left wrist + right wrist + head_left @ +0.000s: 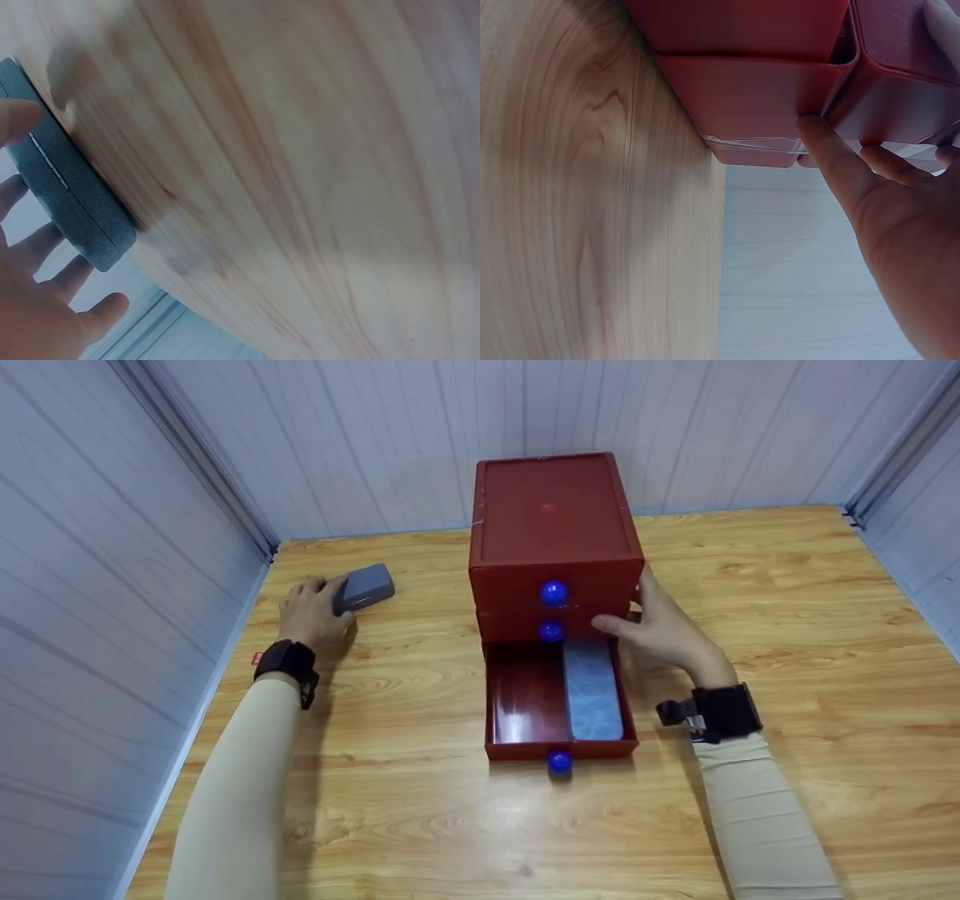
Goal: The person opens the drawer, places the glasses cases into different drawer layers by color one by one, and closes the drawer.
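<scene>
At the left of the table, my left hand point(311, 611) grips one end of a grey hard case point(367, 585) shaped like a glasses case. In the left wrist view the thumb lies over the seamed side of the case point(71, 169), with fingers spread along its other side. My right hand point(667, 626) rests against the right side of a red drawer cabinet point(555, 514), thumb on its front and fingers along its side. The cabinet's bottom drawer point(525, 697) is pulled out. Inside it, along the right, lies a light blue-grey oblong case point(592, 690).
Blue ball knobs sit on the drawer fronts; the lowest knob point(559, 763) sticks out toward me. A white panelled wall point(375, 442) closes off the back of the wooden table point(420, 810), with another panel on each side. A small red mark point(257, 658) shows near the left wrist.
</scene>
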{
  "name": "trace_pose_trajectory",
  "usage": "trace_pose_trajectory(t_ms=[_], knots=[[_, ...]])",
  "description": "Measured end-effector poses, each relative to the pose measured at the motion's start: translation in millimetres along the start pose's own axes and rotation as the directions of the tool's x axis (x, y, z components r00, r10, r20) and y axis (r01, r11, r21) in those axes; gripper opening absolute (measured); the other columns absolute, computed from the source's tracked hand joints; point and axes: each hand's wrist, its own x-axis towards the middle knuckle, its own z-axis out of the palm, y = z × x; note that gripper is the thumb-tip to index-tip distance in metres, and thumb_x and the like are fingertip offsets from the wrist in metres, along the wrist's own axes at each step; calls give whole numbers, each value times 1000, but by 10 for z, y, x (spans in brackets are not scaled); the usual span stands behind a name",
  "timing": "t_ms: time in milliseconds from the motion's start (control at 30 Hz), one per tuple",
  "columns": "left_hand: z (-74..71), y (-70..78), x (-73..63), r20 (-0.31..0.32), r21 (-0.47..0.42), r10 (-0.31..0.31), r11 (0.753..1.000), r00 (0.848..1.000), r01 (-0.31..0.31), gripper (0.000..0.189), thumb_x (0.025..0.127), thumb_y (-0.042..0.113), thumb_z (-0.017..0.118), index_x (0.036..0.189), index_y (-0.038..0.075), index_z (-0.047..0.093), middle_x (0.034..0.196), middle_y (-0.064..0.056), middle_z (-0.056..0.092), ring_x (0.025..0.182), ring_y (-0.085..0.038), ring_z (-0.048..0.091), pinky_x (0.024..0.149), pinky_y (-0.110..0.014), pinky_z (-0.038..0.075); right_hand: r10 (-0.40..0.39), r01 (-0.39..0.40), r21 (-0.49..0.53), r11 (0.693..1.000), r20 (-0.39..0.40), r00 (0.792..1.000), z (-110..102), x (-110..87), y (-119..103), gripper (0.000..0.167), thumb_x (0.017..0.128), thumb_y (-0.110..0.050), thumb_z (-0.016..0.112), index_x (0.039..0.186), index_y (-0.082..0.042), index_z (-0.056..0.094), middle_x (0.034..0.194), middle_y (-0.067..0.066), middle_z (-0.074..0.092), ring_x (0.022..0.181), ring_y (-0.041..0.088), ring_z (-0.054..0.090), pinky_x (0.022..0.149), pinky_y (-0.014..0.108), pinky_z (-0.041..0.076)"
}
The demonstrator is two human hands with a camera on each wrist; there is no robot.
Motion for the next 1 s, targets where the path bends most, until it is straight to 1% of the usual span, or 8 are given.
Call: trace_pose_trajectory(t_ms=[67,167,267,367,500,633,733,1000], knots=[[5,1,-8,-9,-6,1,1000,1000,-1,69,104,28,65,166,17,38,160,-30,35,145,-56,30,117,-72,24,-4,4,-6,1000,1,1000,0,-2,2,97,100,-22,77,170,-32,11,167,9,33,148,37,42,115,62,45],[14,-7,-20,-18,3,8,1000,1000,-8,70,103,28,66,166,17,38,154,-30,37,140,-56,34,112,-72,31,-8,8,-7,1000,5,1000,-1,-3,4,97,101,-22,77,170,-33,10,167,8,33,148,37,42,114,62,45],[16,-24,-43,-33,15,34,999,999,-33,69,103,26,66,166,16,39,150,-30,39,135,-56,37,106,-71,39,-5,5,-1,1000,4,1000,-3,0,6,97,100,-21,77,170,-32,11,166,8,34,148,37,43,114,60,46],[16,-30,-66,-46,20,61,998,997,-60,69,102,24,65,165,15,40,148,-31,40,133,-56,38,102,-69,43,-5,5,11,1000,6,1000,-10,5,11,97,100,-19,77,170,-32,12,166,9,35,149,37,42,115,60,45],[15,-19,-98,-44,29,67,997,997,-65,70,102,23,65,166,14,39,148,-33,41,133,-55,37,102,-68,44,-9,9,17,1000,6,1000,-16,4,17,96,100,-18,77,170,-31,12,166,9,35,149,37,41,116,61,43],[24,-15,-114,-28,39,67,997,997,-66,71,102,24,64,167,14,36,150,-35,42,134,-55,37,103,-69,44,-10,10,3,1000,3,1000,-18,-4,13,95,100,-18,77,170,-31,13,165,10,36,147,37,44,115,60,45],[26,-13,-121,-14,34,66,997,998,-65,72,102,24,63,167,15,35,151,-36,42,134,-56,38,103,-70,44,-11,11,-5,1000,2,1000,-22,-10,12,95,100,-19,77,170,-31,14,164,9,37,146,37,45,114,59,47],[45,24,-152,3,13,68,998,998,-68,75,101,22,66,168,15,33,152,-37,42,135,-58,42,104,-73,43,-5,5,-13,1000,-1,1000,-38,-21,3,95,100,-20,77,170,-33,13,166,8,35,148,37,43,114,62,45]])
